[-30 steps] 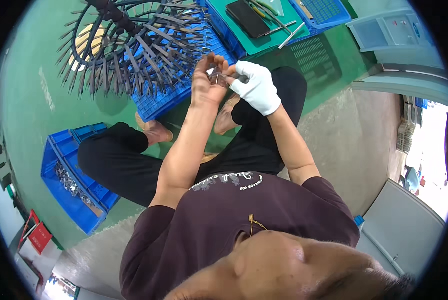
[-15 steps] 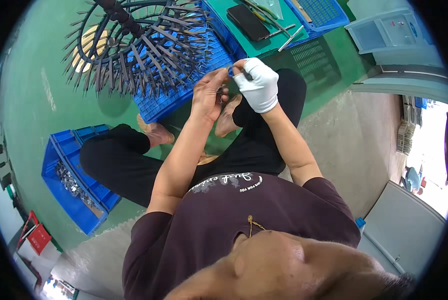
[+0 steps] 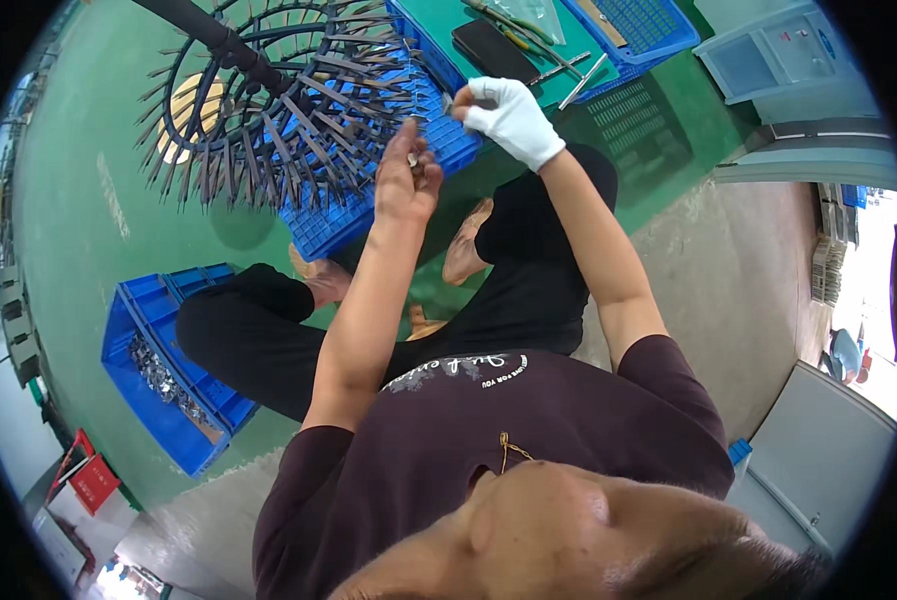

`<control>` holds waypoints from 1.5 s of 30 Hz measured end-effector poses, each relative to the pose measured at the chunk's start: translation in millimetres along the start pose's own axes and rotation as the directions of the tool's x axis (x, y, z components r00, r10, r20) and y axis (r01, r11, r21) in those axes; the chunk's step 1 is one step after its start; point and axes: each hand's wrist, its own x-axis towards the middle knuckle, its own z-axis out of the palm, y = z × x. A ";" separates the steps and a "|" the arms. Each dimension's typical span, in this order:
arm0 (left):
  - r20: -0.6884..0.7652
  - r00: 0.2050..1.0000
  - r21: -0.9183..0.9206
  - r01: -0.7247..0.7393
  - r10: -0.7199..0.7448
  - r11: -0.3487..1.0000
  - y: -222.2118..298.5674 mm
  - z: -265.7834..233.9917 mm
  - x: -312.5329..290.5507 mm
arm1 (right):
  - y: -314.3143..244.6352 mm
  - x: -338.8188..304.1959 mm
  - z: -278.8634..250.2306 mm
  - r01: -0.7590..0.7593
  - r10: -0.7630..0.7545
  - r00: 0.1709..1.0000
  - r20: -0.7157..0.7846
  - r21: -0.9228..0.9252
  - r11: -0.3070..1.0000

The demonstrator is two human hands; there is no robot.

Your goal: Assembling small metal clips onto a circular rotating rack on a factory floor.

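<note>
My left hand (image 3: 407, 182), bare, is beside the spiky edge of a dark round rack (image 3: 314, 140). Its index finger points up toward the prongs, while the other fingers curl around small shiny metal parts (image 3: 414, 159), mostly hidden. In a white glove with bare fingertips, my right hand (image 3: 509, 118) is raised to the right of the rack. Its thumb and fingers pinch a small, flat greyish piece (image 3: 448, 103), too small to name exactly. The two hands are apart.
Under the rack lies a blue plastic crate (image 3: 329, 228). A green-topped surface (image 3: 529, 95) carries a black phone (image 3: 486, 52), pliers (image 3: 517, 38) and thin rods. At my left knee stands a blue bin (image 3: 184, 445) with small metal parts (image 3: 159, 372). A blue basket (image 3: 659, 50) is far right.
My hands have separated. The right has moved up with the small piece in its fingertips; the left has shifted slightly left, its index finger now extended. The whole view has shifted slightly.
</note>
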 end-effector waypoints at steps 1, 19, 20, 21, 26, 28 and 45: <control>-0.027 0.999 -0.062 -0.046 0.044 0.997 -1.8 4.5 7.6 | 8.0 7.0 1.7 0.094 -0.106 0.992 -0.072 -0.160 0.983; -0.346 0.863 -0.192 -0.450 0.369 0.872 -11.0 45.7 44.1 | 49.3 37.4 25.3 0.272 -0.432 0.871 -0.232 -0.505 0.819; -0.348 0.862 -0.192 -0.451 0.369 0.872 -10.1 45.2 43.8 | 48.5 38.0 26.1 0.272 -0.431 0.872 -0.230 -0.504 0.820; -0.343 0.862 -0.197 -0.454 0.373 0.869 -9.2 44.5 43.4 | 47.5 38.3 26.6 0.260 -0.419 0.878 -0.230 -0.505 0.823; -0.340 0.860 -0.217 -0.465 0.380 0.858 -6.6 44.7 42.5 | 43.7 39.4 27.5 0.235 -0.396 0.891 -0.223 -0.520 0.821; -0.364 0.851 -0.221 -0.473 0.378 0.853 -6.6 45.9 42.7 | 43.2 39.9 27.4 0.256 -0.421 0.883 -0.205 -0.540 0.801; -0.312 0.887 -0.226 -0.417 0.340 0.880 -4.3 46.2 35.8 | 46.5 42.8 29.0 0.265 -0.374 0.898 -0.230 -0.395 0.879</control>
